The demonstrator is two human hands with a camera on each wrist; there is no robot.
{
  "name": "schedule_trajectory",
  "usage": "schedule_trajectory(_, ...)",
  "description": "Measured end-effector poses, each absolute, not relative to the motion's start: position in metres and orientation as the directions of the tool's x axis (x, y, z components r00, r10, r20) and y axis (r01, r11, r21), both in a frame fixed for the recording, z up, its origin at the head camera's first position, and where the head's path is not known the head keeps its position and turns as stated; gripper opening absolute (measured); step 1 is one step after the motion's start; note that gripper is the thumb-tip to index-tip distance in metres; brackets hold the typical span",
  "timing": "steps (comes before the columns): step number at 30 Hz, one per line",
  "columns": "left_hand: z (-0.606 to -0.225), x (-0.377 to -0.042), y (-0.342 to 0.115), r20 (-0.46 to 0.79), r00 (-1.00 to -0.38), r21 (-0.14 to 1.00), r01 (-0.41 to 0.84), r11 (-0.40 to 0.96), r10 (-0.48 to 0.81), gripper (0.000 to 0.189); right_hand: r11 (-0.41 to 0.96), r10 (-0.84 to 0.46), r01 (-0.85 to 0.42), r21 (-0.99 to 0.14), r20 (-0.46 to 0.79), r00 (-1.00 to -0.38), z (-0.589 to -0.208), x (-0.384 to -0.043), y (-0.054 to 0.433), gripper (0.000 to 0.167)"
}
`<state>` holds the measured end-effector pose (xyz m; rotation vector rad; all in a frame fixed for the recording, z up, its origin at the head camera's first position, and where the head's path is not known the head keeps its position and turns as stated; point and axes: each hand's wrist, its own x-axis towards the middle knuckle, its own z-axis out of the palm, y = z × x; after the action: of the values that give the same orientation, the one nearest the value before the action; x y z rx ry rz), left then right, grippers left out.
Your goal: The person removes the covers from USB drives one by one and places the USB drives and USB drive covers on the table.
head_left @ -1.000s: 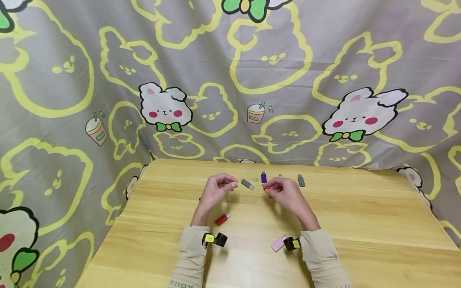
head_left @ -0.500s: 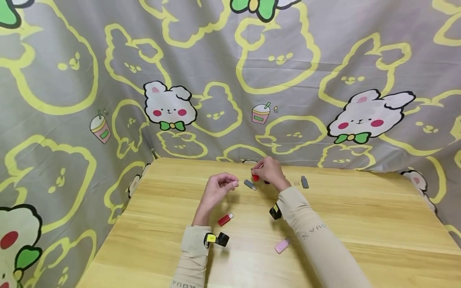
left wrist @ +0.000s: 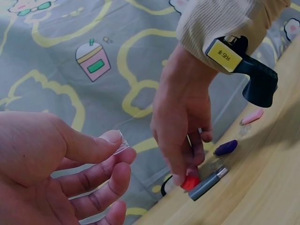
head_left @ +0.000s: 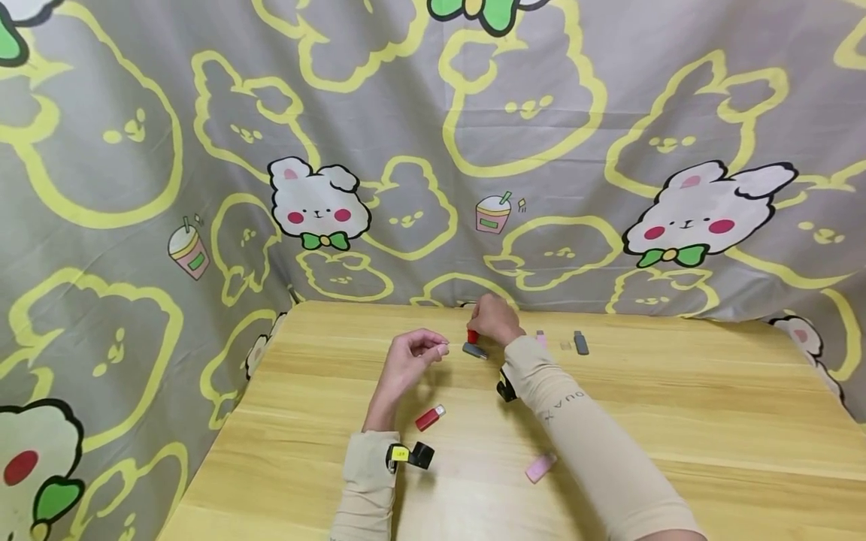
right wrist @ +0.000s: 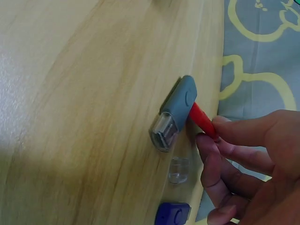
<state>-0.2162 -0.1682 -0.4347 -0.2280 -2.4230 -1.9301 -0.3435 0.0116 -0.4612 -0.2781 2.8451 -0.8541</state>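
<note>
Near the far edge of the table, my right hand (head_left: 497, 319) pinches a red USB stick (right wrist: 204, 123) by one end. The stick's other end is right at a grey USB stick (right wrist: 182, 101), whose plug sits under a clear cap. Beside these lie a loose clear cap (right wrist: 178, 170) and a purple USB stick (right wrist: 173, 213). My left hand (head_left: 413, 361) is held over the table, left of the grey stick. Between its thumb and index finger it pinches a small clear cap (left wrist: 123, 143), partly hidden by the thumb.
Closer to me, another red USB stick (head_left: 430, 418) and a pink one (head_left: 540, 468) lie on the wooden table (head_left: 676, 421). Back right are a second pink stick (head_left: 541, 340), a clear cap (head_left: 565, 346) and another grey stick (head_left: 581, 343). A patterned curtain (head_left: 406, 278) hangs behind.
My right hand has carried the red USB stick forward and left, then lowered it beside the grey one. The left hand keeps its pinch and has hardly moved.
</note>
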Motion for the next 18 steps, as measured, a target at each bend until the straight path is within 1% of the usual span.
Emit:
schedule_trajectory(2, -0.442, -0.221, -0.168, 0.115, -0.990, 0.967, 0.131, 0.219, 0.082, 0.012, 0.827, -0.221, -0.138, -0.545, -0.088, -0.971, -0.461, -0.343, 0.012, 0.013)
schedule_trajectory(5, -0.453, -0.227, -0.168, 0.118, -0.991, 0.969, 0.130, 0.212, 0.064, 0.012, 0.839, -0.212, -0.138, -0.526, -0.083, -0.974, -0.462, -0.342, 0.013, 0.012)
schedule_trajectory(8, -0.458, -0.229, -0.167, 0.120, -0.991, 0.970, 0.130, 0.203, 0.061, 0.012, 0.847, -0.207, -0.142, -0.512, -0.070, -0.976, -0.464, -0.342, 0.013, 0.015)
schedule_trajectory(10, -0.460, -0.230, -0.168, 0.121, -0.991, 0.971, 0.131, 0.200, 0.060, 0.012, 0.845, -0.210, -0.143, -0.516, -0.074, -0.975, -0.464, -0.342, 0.014, 0.021)
schedule_trajectory(11, -0.461, -0.230, -0.168, 0.115, -0.992, 0.972, 0.125, 0.199, 0.057, 0.013, 0.838, -0.213, -0.143, -0.526, -0.074, -0.974, -0.464, -0.341, 0.015, 0.024)
schedule_trajectory(14, -0.462, -0.230, -0.171, 0.114, -0.993, 0.970, 0.118, 0.215, 0.028, 0.013, 0.799, -0.232, -0.159, -0.580, -0.053, -0.971, -0.457, -0.335, 0.021, 0.023)
schedule_trajectory(18, -0.462, -0.237, -0.175, 0.141, -0.990, 0.938, 0.137, 0.319, 0.008, 0.009, 0.724, -0.259, -0.208, -0.658, 0.020, -0.966, -0.442, -0.319, 0.042, 0.024)
